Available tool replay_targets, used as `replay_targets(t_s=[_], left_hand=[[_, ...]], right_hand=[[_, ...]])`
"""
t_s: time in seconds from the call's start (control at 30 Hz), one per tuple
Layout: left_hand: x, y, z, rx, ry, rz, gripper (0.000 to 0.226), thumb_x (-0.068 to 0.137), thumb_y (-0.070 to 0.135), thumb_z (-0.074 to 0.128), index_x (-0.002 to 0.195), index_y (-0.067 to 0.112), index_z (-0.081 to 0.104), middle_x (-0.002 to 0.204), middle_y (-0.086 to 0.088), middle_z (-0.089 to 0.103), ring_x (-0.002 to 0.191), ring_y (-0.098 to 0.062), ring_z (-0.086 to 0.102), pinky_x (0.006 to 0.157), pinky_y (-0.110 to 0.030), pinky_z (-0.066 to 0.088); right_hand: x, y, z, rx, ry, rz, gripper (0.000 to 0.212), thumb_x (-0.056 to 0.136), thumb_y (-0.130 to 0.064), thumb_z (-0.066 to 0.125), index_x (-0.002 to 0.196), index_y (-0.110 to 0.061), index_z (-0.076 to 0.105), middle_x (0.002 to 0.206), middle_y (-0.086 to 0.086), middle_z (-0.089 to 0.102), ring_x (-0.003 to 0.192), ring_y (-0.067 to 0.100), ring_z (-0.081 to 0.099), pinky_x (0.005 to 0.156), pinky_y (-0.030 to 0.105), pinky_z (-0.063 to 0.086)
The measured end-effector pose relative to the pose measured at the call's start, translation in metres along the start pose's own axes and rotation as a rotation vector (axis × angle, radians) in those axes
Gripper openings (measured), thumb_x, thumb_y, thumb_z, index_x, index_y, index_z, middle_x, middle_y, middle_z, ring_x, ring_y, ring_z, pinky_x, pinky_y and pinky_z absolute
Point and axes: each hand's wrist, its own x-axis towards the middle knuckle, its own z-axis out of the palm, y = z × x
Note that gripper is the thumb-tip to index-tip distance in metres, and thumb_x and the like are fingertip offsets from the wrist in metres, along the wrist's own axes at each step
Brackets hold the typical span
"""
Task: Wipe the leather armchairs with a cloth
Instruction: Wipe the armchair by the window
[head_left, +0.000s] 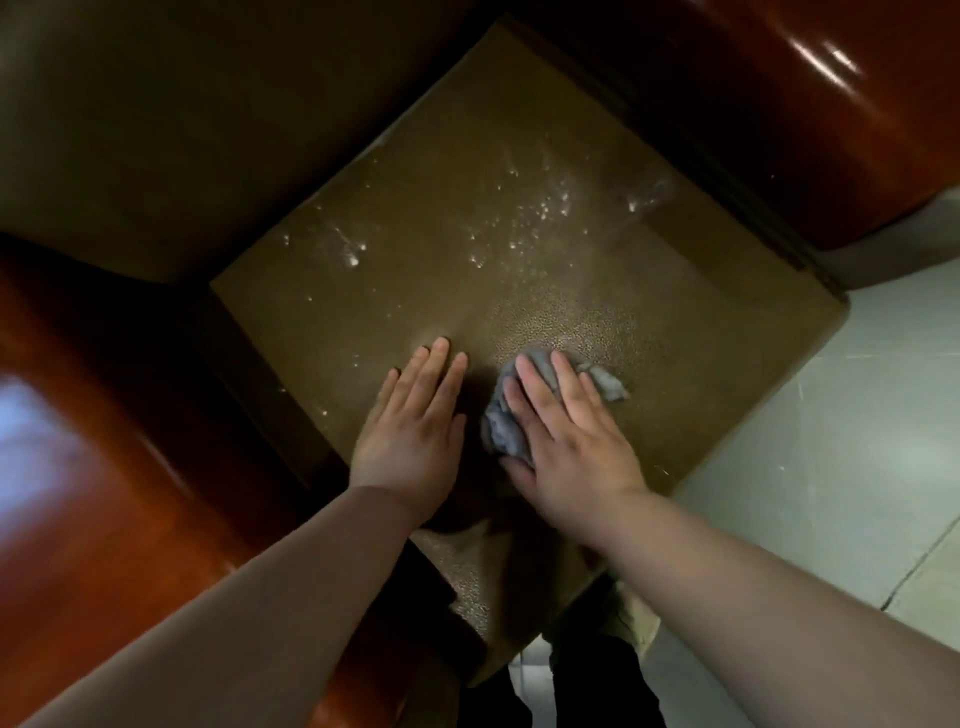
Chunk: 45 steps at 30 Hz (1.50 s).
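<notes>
The armchair's brown leather seat cushion (467, 270) fills the middle of the head view, with bright droplets scattered over its far half. A crumpled grey cloth (506, 426) lies on the near part of the seat. My right hand (566, 441) presses flat on the cloth with straight fingers. My left hand (415, 421) rests flat on the bare leather just left of the cloth, fingers straight and together. The chair's dark leather backrest (182, 130) rises at the upper left.
Glossy red-brown wooden armrests flank the seat, one at the left (104, 441) and one at the upper right (805, 104). Pale floor tiles (831, 441) lie to the right of the chair. My legs in dark trousers (597, 686) stand at the seat's near corner.
</notes>
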Motion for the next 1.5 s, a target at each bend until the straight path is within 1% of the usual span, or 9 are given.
replay_targets(t_s=[0.1, 0.27, 0.5, 0.7, 0.9, 0.97, 1.13, 1.37, 1.5], left_hand=[[0.005, -0.008, -0.014, 0.026, -0.062, 0.045, 0.062, 0.110, 0.046, 0.026, 0.169, 0.035, 0.010, 0.177, 0.012, -0.002, 0.160, -0.009, -0.015, 0.128, -0.032, -0.014], [0.018, 0.006, -0.016, -0.146, 0.249, -0.108, 0.053, 0.107, 0.038, 0.042, 0.158, 0.022, 0.043, 0.165, -0.003, 0.035, 0.154, -0.025, 0.030, 0.128, -0.046, 0.028], [0.076, 0.062, 0.009, -0.303, 0.364, -0.451, 0.067, 0.104, 0.046, 0.034, 0.163, 0.016, 0.027, 0.175, -0.004, 0.014, 0.162, -0.020, 0.008, 0.133, -0.042, 0.008], [0.083, 0.071, 0.021, -0.062, 0.315, -0.477, 0.075, 0.102, 0.049, 0.032, 0.167, 0.013, 0.020, 0.176, -0.006, 0.013, 0.164, -0.022, 0.003, 0.133, -0.044, 0.002], [0.083, 0.071, 0.003, -0.109, 0.262, -0.488, 0.075, 0.100, 0.049, 0.037, 0.165, 0.014, 0.027, 0.174, -0.006, 0.019, 0.162, -0.026, 0.011, 0.133, -0.047, 0.010], [0.089, 0.064, -0.006, -0.156, 0.302, -0.496, 0.071, 0.099, 0.048, 0.039, 0.161, 0.013, 0.035, 0.170, -0.006, 0.028, 0.159, -0.028, 0.021, 0.131, -0.050, 0.018], [0.120, 0.048, -0.005, -0.106, 0.344, -0.557, 0.078, 0.100, 0.052, 0.036, 0.166, 0.013, 0.021, 0.175, -0.005, 0.015, 0.162, -0.023, 0.010, 0.133, -0.047, 0.009], [0.121, 0.041, -0.015, -0.156, 0.306, -0.528, 0.080, 0.097, 0.051, 0.040, 0.166, 0.013, 0.027, 0.174, -0.005, 0.022, 0.161, -0.022, 0.014, 0.133, -0.043, 0.009], [0.144, 0.016, -0.037, -0.214, 0.440, -0.524, 0.070, 0.095, 0.052, 0.044, 0.155, 0.017, 0.043, 0.160, -0.005, 0.040, 0.150, -0.024, 0.030, 0.128, -0.043, 0.023]], right_hand=[[0.036, 0.054, -0.023, -0.079, -0.073, 0.086, 0.079, 0.103, -0.061, 0.012, 0.166, -0.018, -0.005, 0.170, 0.001, -0.027, 0.155, 0.031, -0.027, 0.126, 0.045, -0.012], [0.091, 0.108, -0.056, 0.211, 0.064, 0.799, 0.077, 0.106, -0.052, 0.015, 0.165, -0.004, 0.002, 0.173, 0.016, -0.007, 0.158, 0.043, -0.007, 0.129, 0.055, 0.003], [0.059, 0.076, -0.017, 0.018, 0.108, 0.153, 0.078, 0.104, -0.054, 0.020, 0.163, -0.008, 0.000, 0.174, 0.012, -0.005, 0.159, 0.035, -0.013, 0.129, 0.052, 0.007], [0.129, 0.176, -0.048, 0.179, 0.167, 0.643, 0.081, 0.102, -0.055, 0.004, 0.162, -0.002, -0.001, 0.172, 0.020, 0.003, 0.158, 0.041, 0.005, 0.129, 0.054, 0.012], [0.099, 0.134, -0.042, -0.051, 0.121, -0.089, 0.074, 0.107, -0.049, 0.021, 0.162, -0.001, 0.013, 0.172, 0.019, 0.002, 0.159, 0.036, -0.008, 0.130, 0.051, 0.008], [0.101, 0.167, -0.050, -0.058, 0.128, -0.058, 0.074, 0.107, -0.050, 0.022, 0.162, 0.000, 0.019, 0.172, 0.019, 0.010, 0.159, 0.034, -0.004, 0.130, 0.045, 0.004], [0.152, 0.191, -0.063, 0.213, 0.073, 0.533, 0.080, 0.102, -0.059, 0.015, 0.164, -0.014, -0.008, 0.173, 0.005, -0.011, 0.159, 0.031, -0.006, 0.127, 0.045, -0.001], [0.109, 0.119, -0.047, 0.019, 0.091, -0.128, 0.073, 0.102, -0.050, 0.033, 0.164, -0.012, 0.022, 0.174, 0.006, 0.007, 0.161, 0.028, -0.005, 0.130, 0.046, 0.003], [0.151, 0.176, -0.069, 0.027, 0.087, 0.268, 0.071, 0.106, -0.051, 0.025, 0.165, -0.013, 0.017, 0.174, 0.007, 0.009, 0.160, 0.031, 0.004, 0.128, 0.046, 0.009]])
